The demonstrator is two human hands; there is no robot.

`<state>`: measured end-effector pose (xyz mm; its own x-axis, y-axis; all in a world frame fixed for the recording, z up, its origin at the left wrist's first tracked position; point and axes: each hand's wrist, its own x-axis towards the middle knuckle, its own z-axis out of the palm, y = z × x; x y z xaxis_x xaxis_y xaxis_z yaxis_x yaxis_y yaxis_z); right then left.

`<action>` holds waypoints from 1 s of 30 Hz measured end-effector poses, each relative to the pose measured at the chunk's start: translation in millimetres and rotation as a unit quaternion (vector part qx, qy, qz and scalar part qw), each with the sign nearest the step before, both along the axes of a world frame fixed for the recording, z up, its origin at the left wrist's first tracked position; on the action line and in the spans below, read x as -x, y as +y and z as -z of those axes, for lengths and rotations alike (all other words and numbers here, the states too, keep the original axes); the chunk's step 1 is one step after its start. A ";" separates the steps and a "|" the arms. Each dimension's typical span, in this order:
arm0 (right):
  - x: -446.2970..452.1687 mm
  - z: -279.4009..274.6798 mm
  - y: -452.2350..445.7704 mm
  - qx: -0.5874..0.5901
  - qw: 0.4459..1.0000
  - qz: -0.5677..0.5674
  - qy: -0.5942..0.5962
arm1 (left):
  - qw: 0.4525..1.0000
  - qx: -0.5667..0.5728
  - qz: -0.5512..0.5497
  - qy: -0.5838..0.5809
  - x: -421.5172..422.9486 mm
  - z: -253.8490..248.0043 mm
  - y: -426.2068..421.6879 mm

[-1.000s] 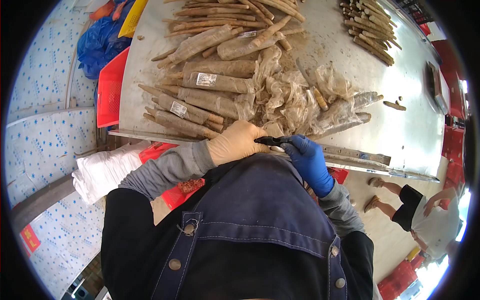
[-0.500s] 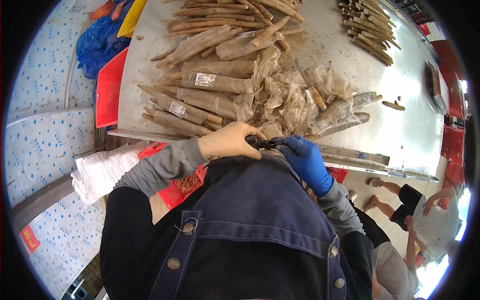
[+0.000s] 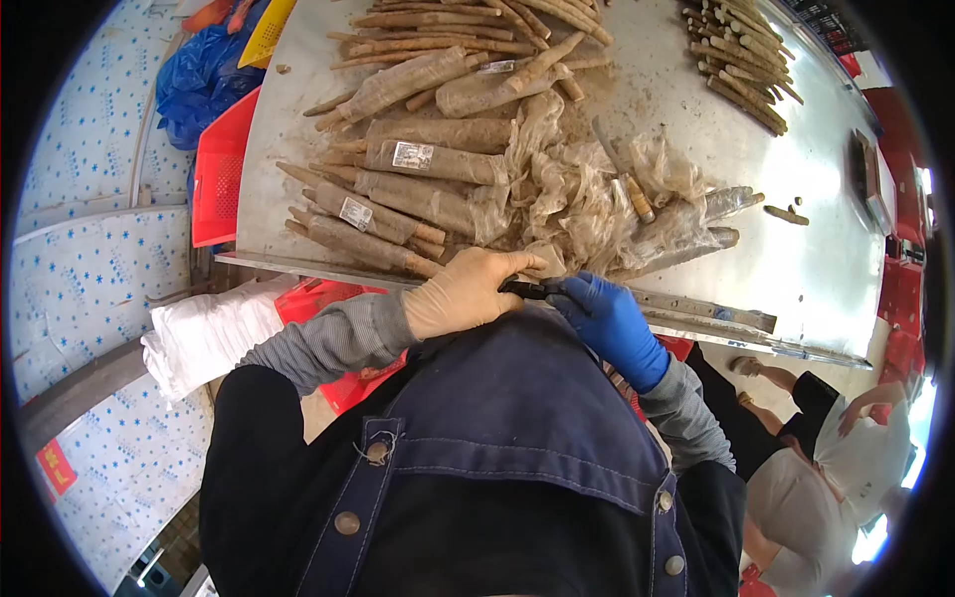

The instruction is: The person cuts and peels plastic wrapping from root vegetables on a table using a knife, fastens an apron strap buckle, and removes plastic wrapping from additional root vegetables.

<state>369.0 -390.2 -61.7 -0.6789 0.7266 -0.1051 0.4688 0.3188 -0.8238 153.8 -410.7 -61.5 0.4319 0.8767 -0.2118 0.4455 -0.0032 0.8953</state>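
Clasping a black tool (image 3: 531,290) near the tabletop (image 3: 826,249) edge, the right hand (image 3: 609,323) angles inward; the left hand (image 3: 460,294) (1 finger stretched out) curves around the tool's other end, whether its grip clamps I cannot tell.

The single camera rides on the person's head and looks forward and steeply down, so close in that the blue apron bib (image 3: 527,398) looms along the lower middle, with the left hand (image 3: 473,291) and right hand (image 3: 609,323) near the centre. It faces across the metal table (image 3: 811,234), whose near edge runs through the middle while its far end lies toward the top. Its wide, round field bends the patterned wall panels (image 3: 99,289) at left and catches people (image 3: 863,448) at right, black filling the corners.
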 end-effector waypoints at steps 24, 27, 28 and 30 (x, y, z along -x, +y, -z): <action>66.7 3.8 14.3 0.393 0.916 -0.082 0.011 | 0.940 0.060 0.210 0.262 83.0 -16.8 30.2; 79.6 2.6 8.4 0.373 0.915 -0.143 -0.058 | 0.958 0.215 0.128 0.141 84.3 -13.2 16.3; 83.5 5.1 8.1 0.374 0.914 -0.145 -0.058 | 0.951 0.296 0.065 0.064 80.0 -17.3 12.7; 89.5 13.3 10.6 0.333 0.919 -0.202 -0.062 | 0.952 0.294 0.056 0.063 80.7 -14.3 8.6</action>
<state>279.5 -379.5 -75.0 -0.8314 0.1641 -0.5309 0.5273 -0.0682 -0.8469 73.0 -402.2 -47.2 0.4550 0.5397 -0.7084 0.5760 0.4283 0.6963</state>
